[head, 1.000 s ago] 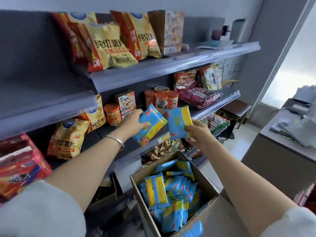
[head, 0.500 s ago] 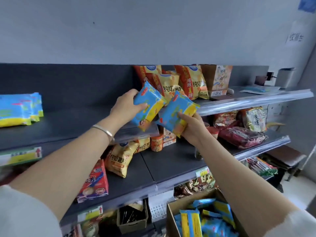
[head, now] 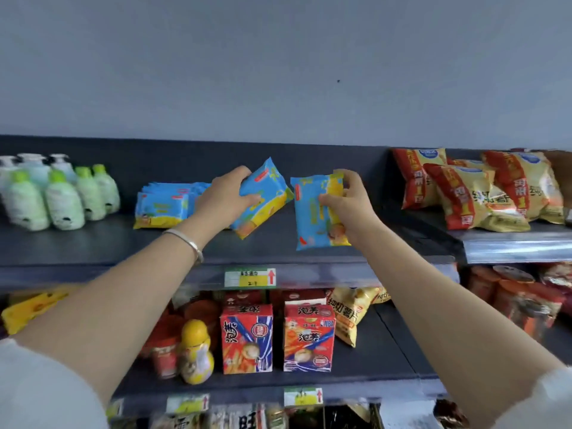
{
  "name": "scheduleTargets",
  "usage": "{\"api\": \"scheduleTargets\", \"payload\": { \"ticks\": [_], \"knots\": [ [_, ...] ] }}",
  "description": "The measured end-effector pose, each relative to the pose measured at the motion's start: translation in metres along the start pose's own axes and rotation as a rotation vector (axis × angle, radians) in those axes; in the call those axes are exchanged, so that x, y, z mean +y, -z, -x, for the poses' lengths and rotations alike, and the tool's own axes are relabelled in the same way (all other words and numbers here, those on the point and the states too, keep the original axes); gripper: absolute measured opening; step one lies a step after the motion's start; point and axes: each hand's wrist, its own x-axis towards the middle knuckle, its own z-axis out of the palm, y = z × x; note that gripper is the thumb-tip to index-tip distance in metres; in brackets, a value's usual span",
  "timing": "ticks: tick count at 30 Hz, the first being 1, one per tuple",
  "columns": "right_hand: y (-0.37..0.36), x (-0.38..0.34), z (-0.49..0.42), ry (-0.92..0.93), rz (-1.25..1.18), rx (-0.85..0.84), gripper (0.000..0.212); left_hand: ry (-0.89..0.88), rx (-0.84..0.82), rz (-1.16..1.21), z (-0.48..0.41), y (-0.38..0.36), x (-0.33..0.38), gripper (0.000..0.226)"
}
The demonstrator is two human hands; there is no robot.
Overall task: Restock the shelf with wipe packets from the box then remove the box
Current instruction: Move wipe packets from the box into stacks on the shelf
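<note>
My left hand (head: 227, 198) grips a blue and yellow wipe packet (head: 267, 193), tilted, over the dark top shelf (head: 93, 243). My right hand (head: 346, 202) pinches a second wipe packet (head: 312, 212) beside it, held upright just above the shelf surface. A row of the same wipe packets (head: 162, 205) stands on the shelf behind and to the left of my left hand. The box is out of view.
Green-capped bottles (head: 58, 196) stand at the shelf's far left. Red and yellow chip bags (head: 476, 193) lie on the raised shelf to the right. Below are red snack cartons (head: 247, 339), a yellow bottle (head: 196, 351) and a price label (head: 249, 277) on the shelf edge.
My view has swung left and up; the box has dropped out of sight. Both hands have carried their packets left along the top shelf toward the row of wipes.
</note>
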Motion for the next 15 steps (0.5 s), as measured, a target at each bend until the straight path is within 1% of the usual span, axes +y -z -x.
{"api": "scheduleTargets", "payload": {
  "ticks": [2, 3, 4, 8, 11, 15],
  "knots": [
    [-0.033, 0.003, -0.006, 0.015, 0.032, -0.064, 0.068, 0.033, 0.016, -0.031, 0.002, 0.016, -0.030, 0.022],
    [-0.048, 0.004, -0.010, 0.022, 0.063, -0.087, 0.074, 0.048, 0.025, -0.047, 0.003, 0.023, -0.044, 0.022],
    [-0.062, 0.004, -0.014, 0.033, 0.109, -0.097, 0.073, 0.065, 0.032, -0.070, 0.004, 0.029, -0.058, 0.023],
    [-0.110, 0.004, -0.034, 0.087, 0.356, -0.095, 0.044, 0.132, 0.088, -0.253, 0.004, 0.050, -0.103, 0.029],
    [-0.138, 0.009, -0.047, 0.119, 0.590, -0.102, 0.034, 0.162, 0.111, -0.342, -0.002, 0.058, -0.137, 0.035],
    [-0.166, 0.025, -0.067, 0.124, 0.552, -0.117, 0.028, 0.207, 0.111, -0.453, -0.011, 0.060, -0.171, 0.039]
  ]
}}
